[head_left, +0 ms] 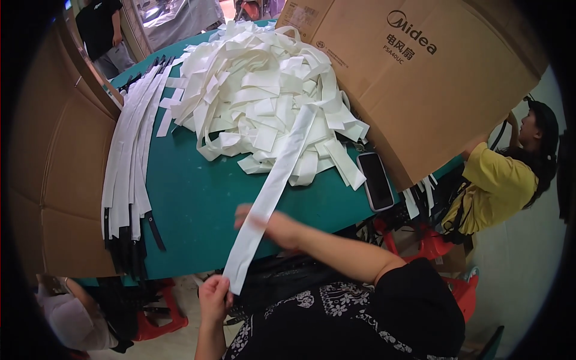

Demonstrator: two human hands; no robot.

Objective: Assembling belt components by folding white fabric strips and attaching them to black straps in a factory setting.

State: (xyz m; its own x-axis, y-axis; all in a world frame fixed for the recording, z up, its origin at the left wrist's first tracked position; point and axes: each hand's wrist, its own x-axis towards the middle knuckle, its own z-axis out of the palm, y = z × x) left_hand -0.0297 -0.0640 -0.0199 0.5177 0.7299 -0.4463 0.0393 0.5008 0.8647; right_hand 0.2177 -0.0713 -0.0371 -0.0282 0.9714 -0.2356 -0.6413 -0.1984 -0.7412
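A long white fabric strip (277,183) runs slantwise from the heap at the table's middle down to my lap. Its near end is pinched in my left hand (215,297), fingers closed, just off the table edge. My right hand (270,227) lies across the strip's lower half, partly hidden behind it; motion smears its fingers, so I cannot tell whether they grip. The big tangled heap of white strips (258,84) covers the table's far middle. On the left lies a row of black straps in white sleeves (129,162), their dark ends showing.
The green table (180,198) has a tall cardboard panel (78,138) at its left and a large cardboard box (420,78) at back right. Near the box lies a phone (376,181). People sit right (498,180) and lower left (78,318); another stands (99,33) far left.
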